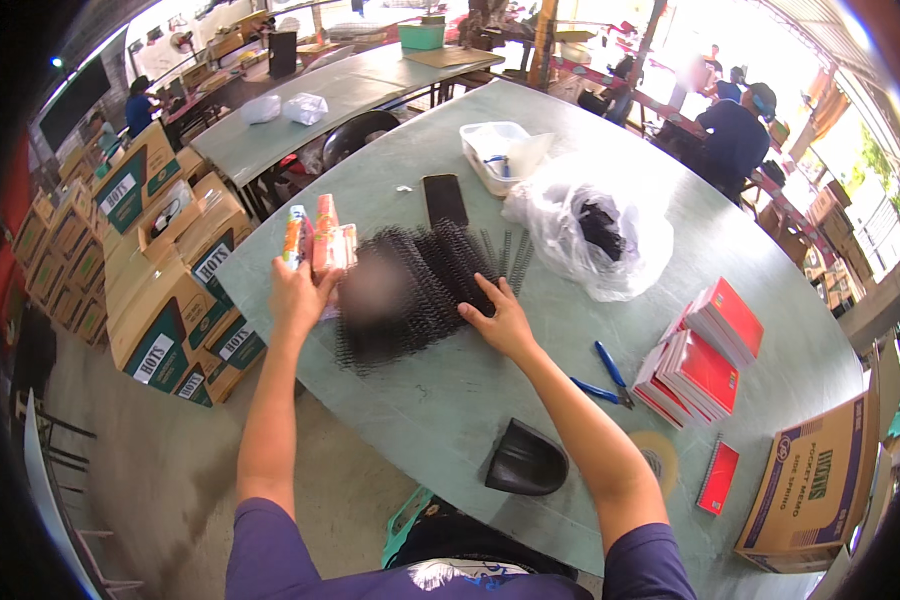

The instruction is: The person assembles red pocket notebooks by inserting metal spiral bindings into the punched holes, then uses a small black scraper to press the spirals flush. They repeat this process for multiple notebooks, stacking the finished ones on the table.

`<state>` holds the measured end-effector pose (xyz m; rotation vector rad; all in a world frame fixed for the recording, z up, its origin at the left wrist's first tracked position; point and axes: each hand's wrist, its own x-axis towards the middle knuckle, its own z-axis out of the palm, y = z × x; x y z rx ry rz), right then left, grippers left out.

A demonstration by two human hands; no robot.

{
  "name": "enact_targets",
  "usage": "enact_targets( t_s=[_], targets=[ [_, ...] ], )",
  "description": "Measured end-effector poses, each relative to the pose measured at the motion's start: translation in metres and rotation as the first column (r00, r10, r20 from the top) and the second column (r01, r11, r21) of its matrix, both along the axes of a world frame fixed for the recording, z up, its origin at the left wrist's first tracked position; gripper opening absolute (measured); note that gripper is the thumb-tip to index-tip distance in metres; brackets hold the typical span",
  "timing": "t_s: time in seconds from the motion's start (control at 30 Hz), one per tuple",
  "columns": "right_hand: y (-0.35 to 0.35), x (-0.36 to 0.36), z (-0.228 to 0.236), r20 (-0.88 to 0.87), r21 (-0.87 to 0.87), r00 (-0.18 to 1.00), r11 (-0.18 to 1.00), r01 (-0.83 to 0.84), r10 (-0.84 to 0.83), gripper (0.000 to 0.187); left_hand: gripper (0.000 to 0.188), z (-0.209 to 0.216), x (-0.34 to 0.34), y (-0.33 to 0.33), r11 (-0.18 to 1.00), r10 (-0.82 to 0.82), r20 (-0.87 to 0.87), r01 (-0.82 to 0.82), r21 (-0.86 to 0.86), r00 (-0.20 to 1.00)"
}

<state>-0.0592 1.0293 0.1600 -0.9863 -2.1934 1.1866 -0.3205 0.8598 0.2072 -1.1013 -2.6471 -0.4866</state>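
Observation:
My left hand (300,297) is closed at the near end of some small colourful packs (326,235), orange, pink and white, beside the left edge of the table. Their exact kind is hard to make out. Right of them lies a broad heap of black spiral binding coils (425,272), partly blurred. My right hand (503,322) rests at the heap's right side, fingers spread, touching the coils with nothing gripped. A few loose coils (519,258) lie just beyond my right fingers. A black phone (444,200) lies beyond the heap.
Across the green table (400,385) are a plastic bag (645,245) with black contents, a clear tub (480,172), blue pliers (610,364), red notebooks (692,375), a spiral notebook (717,480), a black curved holder (527,458) and tape (654,458). Cartons (815,485) flank both sides.

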Motion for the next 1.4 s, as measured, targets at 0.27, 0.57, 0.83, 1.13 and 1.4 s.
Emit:
enact_targets(
  t_s=[0.27,0.57,0.83,1.13,1.4],
  targets=[
    [-0.011,0.144,0.129,0.123,0.264,0.986,0.954,-0.142,0.113,0.037,0.016,0.034,0.172,0.113,0.593,-0.712,-0.112,0.679,0.433,0.693],
    [-0.03,0.332,0.087,0.094,0.553,0.89,0.767,0.326,-0.446,0.026,0.019,-0.071,0.247,0.192,0.81,-0.574,-0.026,0.562,-0.17,0.819],
    [-0.008,0.3,0.058,0.122,0.863,0.831,0.472,0.182,-0.543,0.034,0.021,-0.015,0.256,0.11,0.79,-0.606,0.208,0.612,0.043,0.768],
    [-0.064,0.303,0.126,0.074,0.863,0.865,0.467,0.194,-0.496,0.018,0.025,0.071,0.283,0.042,0.352,-0.936,0.218,0.747,0.564,0.276],
    [-0.1,0.305,0.081,0.398,0.657,0.811,0.75,0.074,-0.429,0.012,0.036,-0.022,0.301,0.011,0.233,-0.971,-0.049,0.973,0.009,0.233]
  ],
)
